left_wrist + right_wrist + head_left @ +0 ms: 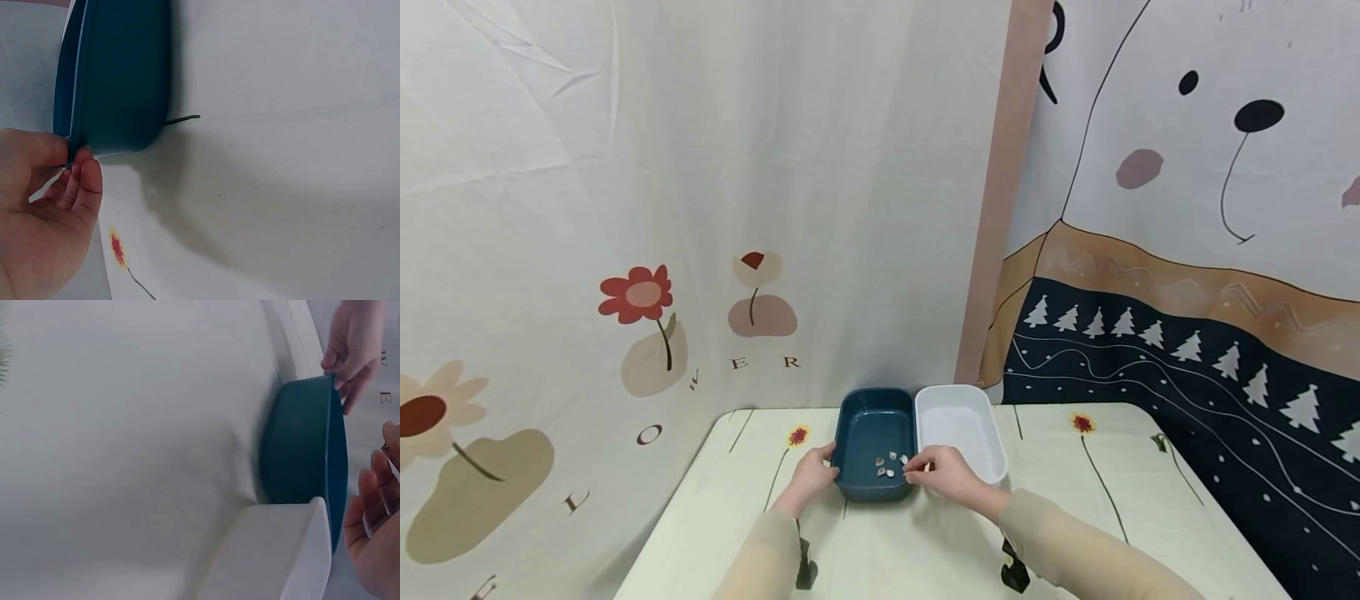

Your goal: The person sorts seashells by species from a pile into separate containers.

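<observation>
A dark teal rectangular dish (876,407) stands on the table, its left rim pinched between the thumb and fingers of my left hand (812,475). The left wrist view also shows this hand (47,206) at the dish's rim (74,94). Several small shell-like pieces (891,473) lie in the near right part of the dish. Above the dish's right rim, my right hand (946,472) has thumb and fingertips together, seemingly pinching one small shell, mostly hidden by the fingers. Another pale piece (904,459) shows right by these fingertips.
Against the dish's right side stands a white rectangular dish (955,421), partly under my right hand and wrist. Both sit near the far edge of a pale tablecloth (1037,500) with printed flowers. Printed curtains (850,208) hang close behind.
</observation>
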The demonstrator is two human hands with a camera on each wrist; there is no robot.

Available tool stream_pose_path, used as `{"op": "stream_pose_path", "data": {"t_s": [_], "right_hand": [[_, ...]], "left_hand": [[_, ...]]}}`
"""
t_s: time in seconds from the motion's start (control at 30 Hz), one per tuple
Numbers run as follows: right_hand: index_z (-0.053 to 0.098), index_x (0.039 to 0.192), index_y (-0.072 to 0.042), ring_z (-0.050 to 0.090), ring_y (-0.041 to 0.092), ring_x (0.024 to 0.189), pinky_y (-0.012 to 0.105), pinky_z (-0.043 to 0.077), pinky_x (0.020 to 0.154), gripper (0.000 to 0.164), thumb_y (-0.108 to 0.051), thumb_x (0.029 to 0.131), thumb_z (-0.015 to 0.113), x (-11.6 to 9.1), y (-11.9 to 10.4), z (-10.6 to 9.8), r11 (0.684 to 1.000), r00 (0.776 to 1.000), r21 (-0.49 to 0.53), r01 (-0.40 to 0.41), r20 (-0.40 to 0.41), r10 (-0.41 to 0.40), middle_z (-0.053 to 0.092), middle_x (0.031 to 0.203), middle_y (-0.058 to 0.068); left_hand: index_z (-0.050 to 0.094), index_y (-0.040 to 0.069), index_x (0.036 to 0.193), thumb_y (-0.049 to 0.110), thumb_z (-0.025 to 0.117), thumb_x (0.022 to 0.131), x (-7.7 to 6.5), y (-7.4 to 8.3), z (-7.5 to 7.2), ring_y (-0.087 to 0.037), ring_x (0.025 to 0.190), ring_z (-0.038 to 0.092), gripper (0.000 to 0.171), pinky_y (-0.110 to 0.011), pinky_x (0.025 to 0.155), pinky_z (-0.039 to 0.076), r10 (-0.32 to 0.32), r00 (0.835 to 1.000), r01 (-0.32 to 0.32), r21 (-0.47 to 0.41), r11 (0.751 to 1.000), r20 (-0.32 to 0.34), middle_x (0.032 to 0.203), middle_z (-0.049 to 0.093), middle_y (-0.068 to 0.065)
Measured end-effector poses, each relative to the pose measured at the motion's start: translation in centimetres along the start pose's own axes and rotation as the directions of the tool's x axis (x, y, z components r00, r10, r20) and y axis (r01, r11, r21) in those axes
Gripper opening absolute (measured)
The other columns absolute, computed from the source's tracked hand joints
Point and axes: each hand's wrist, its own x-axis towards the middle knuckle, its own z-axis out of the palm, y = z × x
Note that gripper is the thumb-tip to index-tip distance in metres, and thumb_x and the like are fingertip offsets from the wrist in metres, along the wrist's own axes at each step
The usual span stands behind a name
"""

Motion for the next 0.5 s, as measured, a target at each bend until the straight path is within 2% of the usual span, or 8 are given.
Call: {"op": "stream_pose_path", "data": {"t_s": [0.07, 0.3, 0.5], "right_hand": [[0.077, 0.094, -0.014, 0.052, 0.01, 0.071, 0.025, 0.045, 0.062, 0.01, -0.017, 0.087, 0.072, 0.3, -0.1, -0.3, 1.0, 1.0, 0.004, -0.004, -0.01, 0.004, 0.067, 0.087, -0.008], [0.076, 0.097, -0.004, 0.052, 0.012, 0.07, 0.025, 0.044, 0.06, 0.017, -0.016, 0.088, 0.07, 1.1, -0.3, -1.0, 1.0, 1.0, 0.021, -0.012, -0.019, 0.012, 0.07, 0.087, -0.005], [0.077, 0.096, -0.008, 0.054, 0.012, 0.073, 0.025, 0.046, 0.063, 0.013, -0.015, 0.089, 0.069, 1.9, -0.1, -1.2, 0.999, 0.999, 0.041, -0.03, -0.023, 0.031, 0.07, 0.089, -0.003]], "left_hand": [[0.047, -0.014, 0.134, -0.005, 0.061, 0.082, 0.0, -0.1, 0.0, -0.031, 0.096, 0.053, 0.055, -0.043, 0.08, 0.046, 0.003, 1.0, -0.003, 0.004, 1.0, 0.0, 0.109, 0.062, -0.024], [0.046, -0.014, 0.134, -0.005, 0.061, 0.082, 0.0, -0.1, 0.1, -0.03, 0.094, 0.053, 0.055, -0.039, 0.075, 0.046, -0.005, 1.0, 0.005, -0.002, 1.0, 0.008, 0.112, 0.062, -0.025], [0.046, -0.015, 0.134, -0.005, 0.061, 0.082, 0.0, 0.2, -0.1, -0.031, 0.096, 0.054, 0.055, -0.041, 0.077, 0.046, -0.005, 1.0, 0.005, -0.001, 1.0, 0.01, 0.112, 0.061, -0.025]]}}
